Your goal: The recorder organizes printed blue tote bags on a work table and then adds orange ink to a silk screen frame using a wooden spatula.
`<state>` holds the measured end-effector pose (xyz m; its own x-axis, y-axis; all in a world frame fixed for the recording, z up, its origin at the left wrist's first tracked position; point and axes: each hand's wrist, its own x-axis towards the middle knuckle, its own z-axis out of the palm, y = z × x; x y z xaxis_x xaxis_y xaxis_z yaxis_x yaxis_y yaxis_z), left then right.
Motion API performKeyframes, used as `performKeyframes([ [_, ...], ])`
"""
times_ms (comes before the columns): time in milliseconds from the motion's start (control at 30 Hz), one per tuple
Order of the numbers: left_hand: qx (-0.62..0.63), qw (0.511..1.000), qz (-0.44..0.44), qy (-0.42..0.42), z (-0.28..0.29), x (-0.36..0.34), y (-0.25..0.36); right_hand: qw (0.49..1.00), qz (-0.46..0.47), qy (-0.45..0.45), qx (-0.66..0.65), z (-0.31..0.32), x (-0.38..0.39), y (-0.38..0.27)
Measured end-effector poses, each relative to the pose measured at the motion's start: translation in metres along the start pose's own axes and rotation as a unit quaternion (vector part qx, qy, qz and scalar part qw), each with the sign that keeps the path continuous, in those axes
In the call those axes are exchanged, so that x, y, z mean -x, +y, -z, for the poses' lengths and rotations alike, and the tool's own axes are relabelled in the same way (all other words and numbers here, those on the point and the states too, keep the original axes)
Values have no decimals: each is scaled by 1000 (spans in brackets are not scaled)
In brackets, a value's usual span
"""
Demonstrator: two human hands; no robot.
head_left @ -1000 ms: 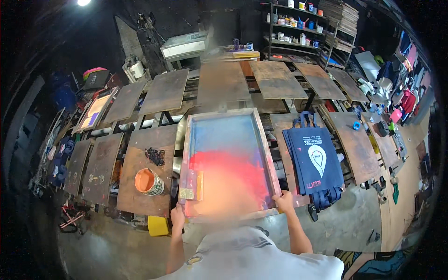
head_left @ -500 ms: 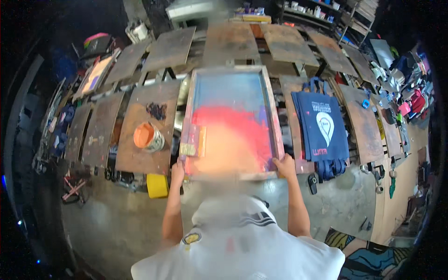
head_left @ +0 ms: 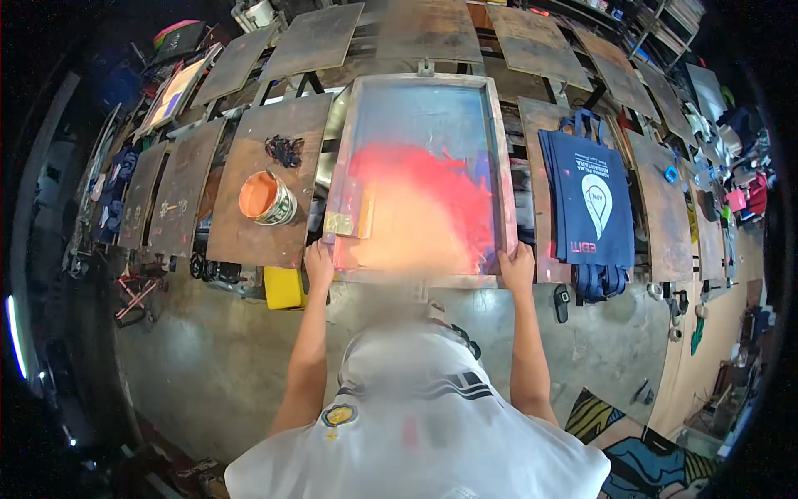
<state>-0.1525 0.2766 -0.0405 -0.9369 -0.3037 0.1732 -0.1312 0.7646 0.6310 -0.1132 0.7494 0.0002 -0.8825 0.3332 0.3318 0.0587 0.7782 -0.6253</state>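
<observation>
Before me lies a wooden-framed printing screen (head_left: 501,166), its mesh bluish at the far end and smeared with red and pale orange ink nearer to me. My left hand (head_left: 318,264) is closed on the frame's near left corner, and my right hand (head_left: 517,264) grips the near right corner. Inside the frame, along its left side, rests a squeegee (head_left: 366,212) with an orange-yellow blade and a taped part. What lies beneath the screen is hidden.
A bucket of orange ink (head_left: 263,200) and a dark crumpled clump (head_left: 284,151) sit on the left board (head_left: 237,237). Navy tote bags (head_left: 611,224) with a white print lie on the right board. More boards (head_left: 428,33) stand beyond; a yellow container (head_left: 283,289) is below the left board's edge.
My view has tilted down, so the screen, boards and bucket all sit higher in the picture. Both hands keep their hold on the same corners of the screen.
</observation>
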Motion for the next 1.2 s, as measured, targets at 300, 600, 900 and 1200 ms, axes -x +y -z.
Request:
performKeyframes([
  [300,176,967,148,-107,-22,10,-29,997,-46,-51,-34,-20,13,20],
  [600,84,990,106,-33,-11,11,-5,989,-99,-92,-57,-15,12,17],
  [900,91,991,4,98,4,20,5,983,-77,-140,89,-9,0,10],
  [1200,234,964,-28,122,114,-34,-56,985,155,26,-70,-102,-75,-235],
])
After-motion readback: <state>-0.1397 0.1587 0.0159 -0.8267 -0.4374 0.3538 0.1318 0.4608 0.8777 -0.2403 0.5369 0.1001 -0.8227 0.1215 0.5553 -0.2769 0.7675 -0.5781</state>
